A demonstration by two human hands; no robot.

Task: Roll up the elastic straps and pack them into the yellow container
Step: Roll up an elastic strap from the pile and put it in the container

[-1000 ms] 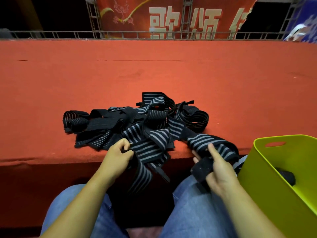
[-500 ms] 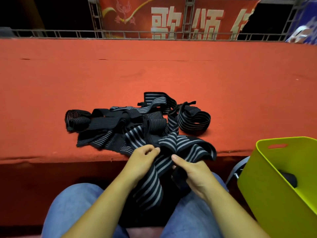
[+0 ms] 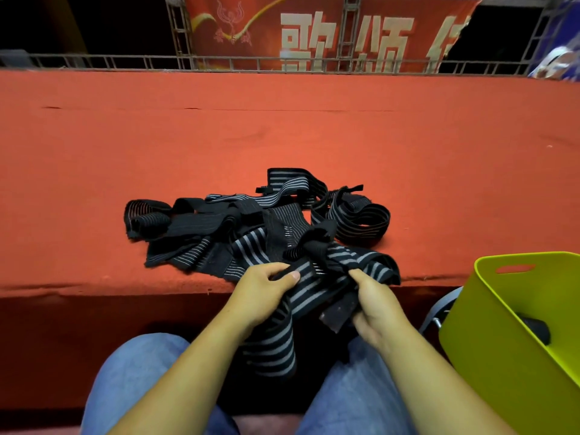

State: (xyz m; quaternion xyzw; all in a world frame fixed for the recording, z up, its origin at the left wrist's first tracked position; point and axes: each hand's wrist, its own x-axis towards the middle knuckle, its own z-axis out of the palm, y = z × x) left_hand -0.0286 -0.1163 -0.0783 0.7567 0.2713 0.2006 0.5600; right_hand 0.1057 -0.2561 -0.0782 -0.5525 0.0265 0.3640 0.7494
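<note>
Nearest, just left of the yellow container (image 3: 502, 372), the left hand (image 3: 260, 296) pinches a striped strap (image 3: 270, 350) between thumb and curled fingers. The right hand (image 3: 376, 309) grips the strap's dark end with fingers curled round it, and the strap hangs loose over the lap with no coil formed, so this roll looks barely started. Inside the container lies one dark bundle (image 3: 536, 329), probably a strap already rolled and packed, while farther off, left of and beyond the container, the tangled pile of straps (image 3: 219, 227) on the red ledge (image 3: 282, 136) suggests most of the work remains.
</note>
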